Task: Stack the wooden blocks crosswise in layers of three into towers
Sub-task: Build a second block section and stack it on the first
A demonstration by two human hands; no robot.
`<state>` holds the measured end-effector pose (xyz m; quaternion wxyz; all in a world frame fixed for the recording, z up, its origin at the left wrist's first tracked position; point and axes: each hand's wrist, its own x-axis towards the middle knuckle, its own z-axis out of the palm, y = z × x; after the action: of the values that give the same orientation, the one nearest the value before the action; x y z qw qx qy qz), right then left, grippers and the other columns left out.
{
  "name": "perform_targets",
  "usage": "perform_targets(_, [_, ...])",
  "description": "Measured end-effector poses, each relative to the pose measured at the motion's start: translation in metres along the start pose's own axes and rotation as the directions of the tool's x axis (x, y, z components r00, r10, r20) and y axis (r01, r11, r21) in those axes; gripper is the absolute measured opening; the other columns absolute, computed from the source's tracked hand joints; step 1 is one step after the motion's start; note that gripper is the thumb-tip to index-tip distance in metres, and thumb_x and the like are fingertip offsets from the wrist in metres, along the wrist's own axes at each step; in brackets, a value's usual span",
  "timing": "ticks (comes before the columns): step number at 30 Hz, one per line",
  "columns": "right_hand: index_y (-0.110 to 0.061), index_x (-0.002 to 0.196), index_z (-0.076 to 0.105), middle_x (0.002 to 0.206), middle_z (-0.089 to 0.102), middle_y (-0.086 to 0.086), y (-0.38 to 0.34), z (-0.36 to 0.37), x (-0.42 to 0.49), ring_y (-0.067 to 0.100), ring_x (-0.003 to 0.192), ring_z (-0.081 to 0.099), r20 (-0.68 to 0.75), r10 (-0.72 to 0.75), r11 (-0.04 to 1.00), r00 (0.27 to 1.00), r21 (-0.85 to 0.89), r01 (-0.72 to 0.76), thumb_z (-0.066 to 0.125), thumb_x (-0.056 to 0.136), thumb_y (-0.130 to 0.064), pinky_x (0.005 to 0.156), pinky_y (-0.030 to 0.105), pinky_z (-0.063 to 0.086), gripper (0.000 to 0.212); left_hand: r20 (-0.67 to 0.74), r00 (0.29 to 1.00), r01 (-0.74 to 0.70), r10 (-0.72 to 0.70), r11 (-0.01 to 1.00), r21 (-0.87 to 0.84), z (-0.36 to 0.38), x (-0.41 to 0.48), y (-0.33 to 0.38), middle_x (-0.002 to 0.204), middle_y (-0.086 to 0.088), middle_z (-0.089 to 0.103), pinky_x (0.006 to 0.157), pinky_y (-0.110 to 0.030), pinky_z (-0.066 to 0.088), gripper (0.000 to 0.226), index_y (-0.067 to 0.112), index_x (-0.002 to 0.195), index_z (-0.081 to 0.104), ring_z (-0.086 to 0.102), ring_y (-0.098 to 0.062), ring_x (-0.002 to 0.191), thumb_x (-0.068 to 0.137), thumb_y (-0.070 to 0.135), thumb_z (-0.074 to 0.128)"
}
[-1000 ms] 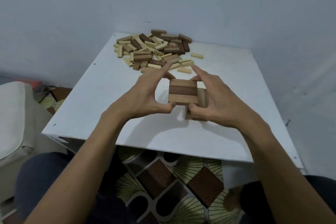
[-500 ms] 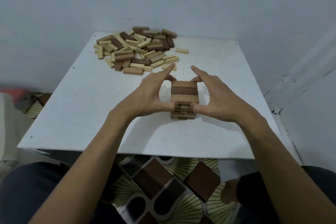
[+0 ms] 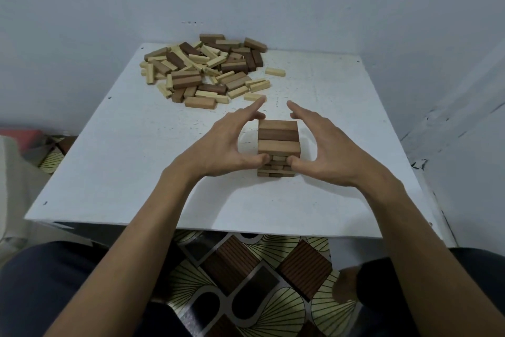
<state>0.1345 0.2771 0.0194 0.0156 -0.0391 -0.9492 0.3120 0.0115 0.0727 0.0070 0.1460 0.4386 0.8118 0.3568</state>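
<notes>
A short tower of wooden blocks stands in the middle of the white table. Its top layer is three blocks side by side: light, dark, light. Lower layers run crosswise. My left hand flanks the tower's left side and my right hand its right side. Both thumbs touch the tower's front face below the top layer. The fingers of both hands reach straight past the tower's far corners, and I cannot tell whether they touch it. A pile of loose light and dark blocks lies at the table's far left.
One light block lies apart to the right of the pile. Pale walls close off the table at the back and right. A white cushioned seat stands at the left. Patterned floor shows below the table's near edge.
The top layers, which sat offset to the right a second ago, now line up squarely with the tower. My hands have spread slightly wider around it.
</notes>
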Motion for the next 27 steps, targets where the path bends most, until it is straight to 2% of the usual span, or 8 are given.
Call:
perform_targets(3, [-0.037,0.157,0.013,0.162,0.02,-0.017,-0.001,0.01,-0.003,0.001,0.147,0.02,-0.076,0.043,0.984,0.996,0.177,-0.029,0.063,0.09,-0.051,0.118,0.028,0.023,0.085,-0.081,0.994,0.059,-0.074,0.983,-0.176,0.012,-0.004,0.001,0.15,0.017,0.042,0.107,-0.02,0.026,0.085,0.038,0.157,0.018,0.034,0.006,0.138,0.086,0.059,0.061])
perform_targets(6, [-0.035,0.158,0.014,0.163,0.018,-0.019,-0.009,0.029,-0.008,-0.005,0.147,0.017,-0.152,0.171,0.871,0.974,0.485,-0.077,0.046,0.094,-0.061,0.122,0.028,0.017,0.076,-0.196,0.962,0.087,-0.191,0.893,-0.443,0.038,-0.007,0.014,0.158,0.017,0.033,0.114,-0.017,0.022,0.062,0.031,0.158,0.021,0.027,0.007,0.142,0.102,0.052,0.039])
perform_targets(10, [-0.032,0.158,0.016,0.162,0.018,-0.021,-0.024,0.053,-0.014,-0.016,0.141,0.017,-0.186,0.293,0.739,0.938,0.667,-0.099,0.03,0.103,-0.051,0.109,0.001,0.015,0.06,-0.262,0.914,0.111,-0.309,0.812,-0.574,0.066,-0.008,0.031,0.165,0.014,0.014,0.101,0.007,0.011,0.055,0.024,0.159,0.012,0.012,0.015,0.141,0.107,0.043,0.018])
perform_targets(14, [-0.034,0.157,0.021,0.161,0.026,-0.017,-0.03,0.069,-0.011,-0.005,0.145,0.023,-0.206,0.364,0.647,0.909,0.757,-0.088,0.028,0.093,-0.072,0.124,0.033,0.02,0.076,-0.288,0.888,0.108,-0.358,0.772,-0.627,0.076,-0.004,0.035,0.165,0.012,0.013,0.1,0.008,0.013,0.053,0.02,0.159,0.013,0.014,0.019,0.134,0.109,0.037,0.015])
perform_targets(17, [-0.037,0.157,0.02,0.161,0.027,-0.016,-0.03,0.076,-0.009,0.0,0.147,0.025,-0.204,0.38,0.621,0.902,0.779,-0.086,0.027,0.085,-0.077,0.123,0.041,0.023,0.083,-0.286,0.89,0.103,-0.354,0.77,-0.63,0.079,-0.002,0.037,0.165,0.011,0.014,0.1,0.007,0.015,0.052,0.019,0.159,0.013,0.015,0.021,0.132,0.109,0.036,0.015])
perform_targets(20, [-0.038,0.157,0.018,0.162,0.024,-0.017,-0.031,0.078,-0.009,0.0,0.147,0.023,-0.217,0.386,0.608,0.897,0.791,-0.07,0.025,0.088,-0.073,0.123,0.04,0.022,0.078,-0.294,0.888,0.097,-0.354,0.769,-0.632,0.081,0.0,0.036,0.165,0.01,0.014,0.11,0.0,0.016,0.053,0.02,0.159,0.013,0.016,0.018,0.136,0.109,0.039,0.015])
perform_targets(23, [-0.038,0.157,0.019,0.162,0.024,-0.016,-0.031,0.08,-0.008,0.001,0.147,0.024,-0.224,0.392,0.597,0.892,0.8,-0.062,0.025,0.092,-0.067,0.123,0.039,0.024,0.071,-0.299,0.884,0.086,-0.359,0.754,-0.651,0.082,0.001,0.034,0.165,0.011,0.018,0.124,-0.029,0.018,0.064,0.023,0.159,0.015,0.018,0.003,0.147,0.101,0.051,0.017])
perform_targets(27, [-0.039,0.157,0.018,0.162,0.023,-0.015,-0.031,0.081,-0.008,0.0,0.146,0.024,-0.231,0.387,0.597,0.893,0.8,-0.052,0.025,0.093,-0.062,0.122,0.036,0.025,0.068,-0.308,0.876,0.081,-0.372,0.742,-0.666,0.084,0.002,0.033,0.164,0.011,0.021,0.124,-0.035,0.019,0.067,0.023,0.159,0.017,0.02,0.0,0.148,0.098,0.05,0.018])
